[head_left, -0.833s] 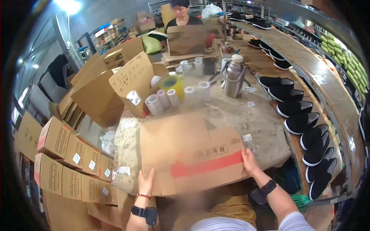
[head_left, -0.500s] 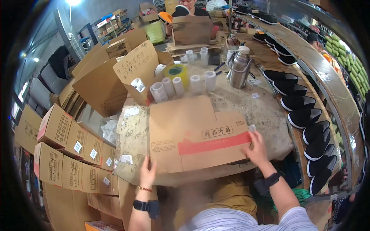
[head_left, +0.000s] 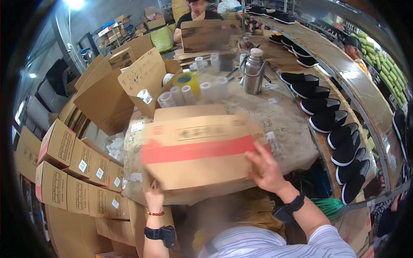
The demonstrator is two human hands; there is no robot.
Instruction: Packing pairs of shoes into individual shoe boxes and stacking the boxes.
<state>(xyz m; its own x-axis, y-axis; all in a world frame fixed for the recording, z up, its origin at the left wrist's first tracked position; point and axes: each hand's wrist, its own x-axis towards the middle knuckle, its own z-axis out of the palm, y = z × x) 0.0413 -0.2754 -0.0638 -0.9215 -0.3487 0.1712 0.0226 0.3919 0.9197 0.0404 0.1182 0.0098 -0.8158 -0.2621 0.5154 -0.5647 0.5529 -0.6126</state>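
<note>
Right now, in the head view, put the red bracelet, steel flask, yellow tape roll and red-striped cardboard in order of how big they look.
Largest to smallest:
1. Red-striped cardboard, partly blurred
2. Steel flask
3. Yellow tape roll, partly hidden by white rolls
4. Red bracelet

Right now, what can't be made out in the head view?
- Left hand: fingertips largely hidden by the carton.
- Right hand: fingers motion-blurred; firmness of grip unclear.
- Carton's front print: smeared by motion blur; its underside faces away.
- Co-worker across the table: top of the head cut off by the upper edge; lower torso hidden behind upright cardboard.
</note>
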